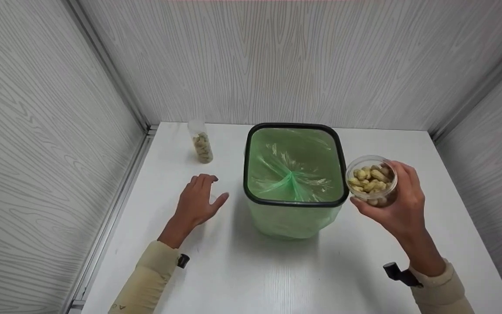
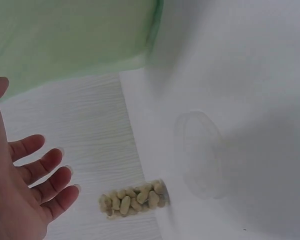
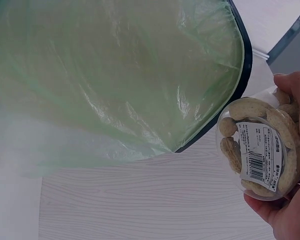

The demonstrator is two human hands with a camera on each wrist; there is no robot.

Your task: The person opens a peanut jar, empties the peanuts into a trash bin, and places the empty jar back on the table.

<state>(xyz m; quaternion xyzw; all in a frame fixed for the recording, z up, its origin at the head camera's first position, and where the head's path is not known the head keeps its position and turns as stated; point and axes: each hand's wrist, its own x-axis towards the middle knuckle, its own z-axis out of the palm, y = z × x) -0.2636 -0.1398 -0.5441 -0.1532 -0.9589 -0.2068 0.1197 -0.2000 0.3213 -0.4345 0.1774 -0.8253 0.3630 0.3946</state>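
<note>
Wrapping bent fingers [image 1: 409, 174] round the side of the peanut tub [image 3: 257, 155], just beside the black rim [image 1: 296, 203], the right hand [image 1: 401, 205] leaves the top uncovered; the left hand [image 1: 196, 203], thumb parted, holds nothing; the rim apparently holds the green bag [image 1: 293, 222] spread; a peanut tube [image 1: 203, 148] stands on the table [image 1: 277, 279].

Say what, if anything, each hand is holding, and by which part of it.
The right hand holds the jar by its side wall, thumb and fingers round it. The left hand holds nothing.
</note>
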